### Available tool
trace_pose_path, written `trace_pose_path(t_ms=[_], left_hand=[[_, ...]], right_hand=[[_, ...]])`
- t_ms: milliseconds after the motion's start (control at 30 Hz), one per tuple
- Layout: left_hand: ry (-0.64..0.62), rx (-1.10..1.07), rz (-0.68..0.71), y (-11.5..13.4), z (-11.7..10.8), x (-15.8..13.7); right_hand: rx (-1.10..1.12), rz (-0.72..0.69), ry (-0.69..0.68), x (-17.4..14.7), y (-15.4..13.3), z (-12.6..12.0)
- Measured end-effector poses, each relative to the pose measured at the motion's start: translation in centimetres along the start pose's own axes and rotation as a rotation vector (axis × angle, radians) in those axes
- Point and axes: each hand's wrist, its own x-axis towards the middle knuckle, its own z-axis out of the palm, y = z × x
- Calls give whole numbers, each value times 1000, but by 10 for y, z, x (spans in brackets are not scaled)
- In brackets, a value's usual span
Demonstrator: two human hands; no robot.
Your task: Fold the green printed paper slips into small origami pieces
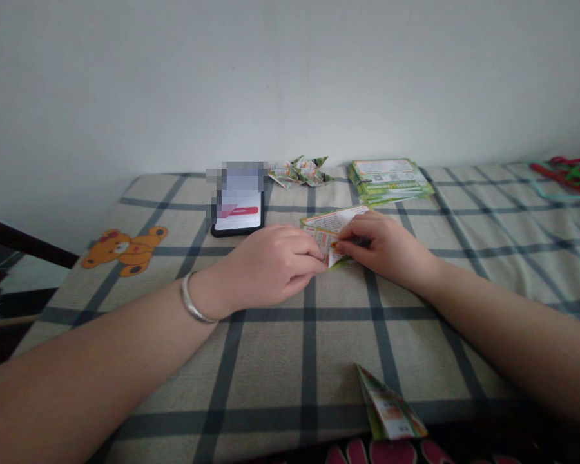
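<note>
A printed paper sheet (336, 221) in white, green and orange, partly folded, lies on the checked tablecloth (270, 348) between my hands. My left hand (273, 264), with a silver bangle (193, 299) at the wrist, has its fingers closed together on the paper's near left edge. On the right side, my right hand (379, 241) pinches the same sheet between thumb and fingers. Fingers cover part of the paper, so the fold there is hidden. Close to the table's front edge sits a folded paper triangle (390, 409), apart from both hands.
A phone (239, 206) with a lit screen lies behind my left hand. Folded paper pieces (302, 172) and a stack of printed sheets (389, 179) sit near the wall. A bear cutout (125, 251) is at left, and a tray of red and green items (570, 177) at far right.
</note>
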Motion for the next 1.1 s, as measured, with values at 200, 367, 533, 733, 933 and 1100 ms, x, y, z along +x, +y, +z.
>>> trace_pose_path(t_ms=[200,367,533,733,933,1100], left_hand=[[12,30,-66,4,0,1],[-28,5,-12,3,0,1],[-39,-43,-31,2,0,2],[-44,-19,-19,3,1,1],[-35,15,1,1,2,0],[-32,17,-17,3,3,1]], right_hand=[[15,-18,-3,2,2,1],[5,-16,-10,2,2,1],[9,-1,-5,1,1,2],[13,14,-17,-3,4,-4],[-7,-175,-74,-6,2,-15],[-154,-230,5,-7,2,-14]])
